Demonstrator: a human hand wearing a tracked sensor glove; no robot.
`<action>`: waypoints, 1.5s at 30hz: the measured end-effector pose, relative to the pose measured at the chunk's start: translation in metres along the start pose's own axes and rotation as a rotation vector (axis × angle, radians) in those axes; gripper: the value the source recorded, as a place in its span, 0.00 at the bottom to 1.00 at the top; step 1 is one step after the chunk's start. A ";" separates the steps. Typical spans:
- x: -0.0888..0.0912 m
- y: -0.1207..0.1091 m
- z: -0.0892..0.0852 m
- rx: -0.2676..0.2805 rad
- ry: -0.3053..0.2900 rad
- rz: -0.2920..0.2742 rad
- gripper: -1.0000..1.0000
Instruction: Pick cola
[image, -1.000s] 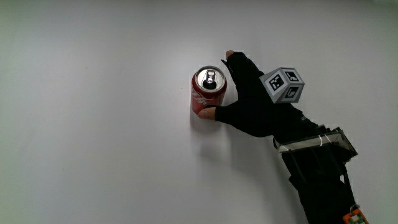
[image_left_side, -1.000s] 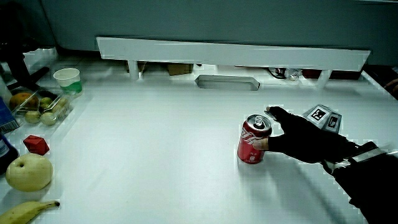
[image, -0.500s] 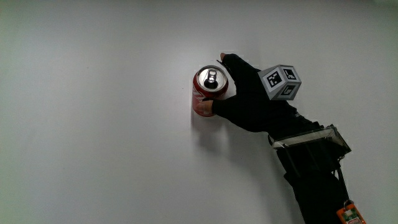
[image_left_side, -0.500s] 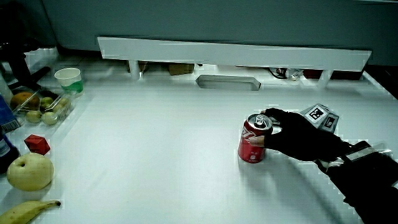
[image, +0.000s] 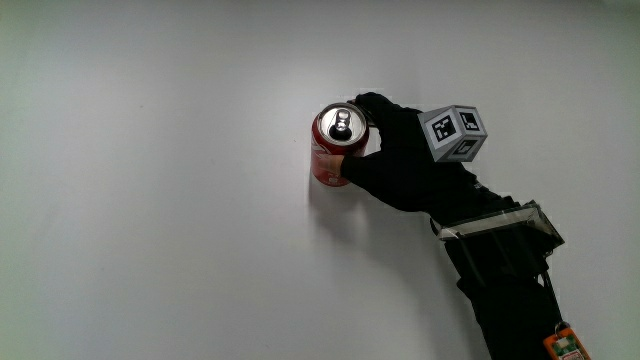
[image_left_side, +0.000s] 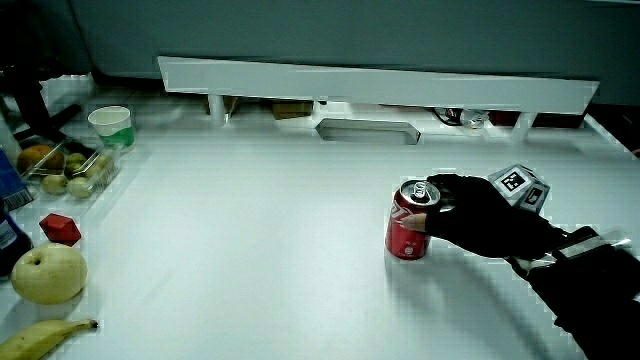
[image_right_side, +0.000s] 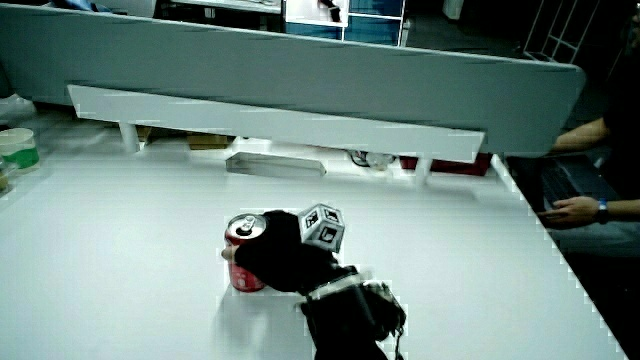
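Standing upright on the white table (image: 150, 200), the red cola can (image: 335, 158) is being gripped by the gloved hand (image: 400, 170), whose fingers (image_left_side: 445, 188) are wrapping its side while the patterned cube (image: 453, 133) is riding on the hand's back.

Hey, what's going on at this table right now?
A person's hand in a black glove, with a small patterned cube on its back, is taking hold of a red cola can. The can stands upright on the white table and the fingers are wrapped around its side. It does not look lifted yet. In a side view, a pear, a banana and a paper cup lie untouched at the table's edge.
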 end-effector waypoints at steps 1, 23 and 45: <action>-0.001 0.001 0.000 -0.001 -0.005 -0.005 0.50; -0.005 0.008 0.000 0.137 0.044 -0.009 0.72; -0.045 -0.013 0.032 0.295 -0.017 0.149 1.00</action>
